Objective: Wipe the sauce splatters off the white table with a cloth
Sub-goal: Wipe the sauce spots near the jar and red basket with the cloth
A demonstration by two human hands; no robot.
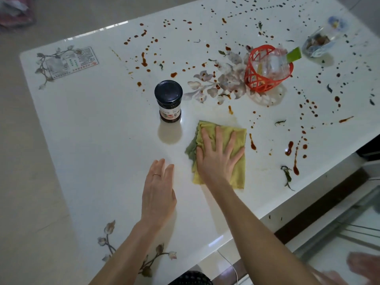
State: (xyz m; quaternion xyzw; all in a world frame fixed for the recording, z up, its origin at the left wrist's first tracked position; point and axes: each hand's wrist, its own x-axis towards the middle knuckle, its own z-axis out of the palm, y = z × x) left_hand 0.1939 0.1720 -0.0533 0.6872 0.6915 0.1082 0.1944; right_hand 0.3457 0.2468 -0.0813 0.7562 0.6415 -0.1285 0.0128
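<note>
A yellow-green cloth (236, 173) lies folded flat on the white table (98, 124). My right hand (218, 155) presses down on the cloth with the fingers spread. My left hand (159, 190) rests flat on the bare table just left of the cloth, holding nothing, with a ring on one finger. Red-brown sauce splatters (290, 149) dot the table to the right of the cloth and across the far half. Dark drops (337, 75) speckle the far right part.
A dark jar with a black lid (169, 99) stands just beyond and left of the cloth. A red plastic basket (267, 68) and a clear bag (318, 42) sit at the back right. Green leaf scraps (287, 176) lie near the right edge. A card (72, 61) lies far left.
</note>
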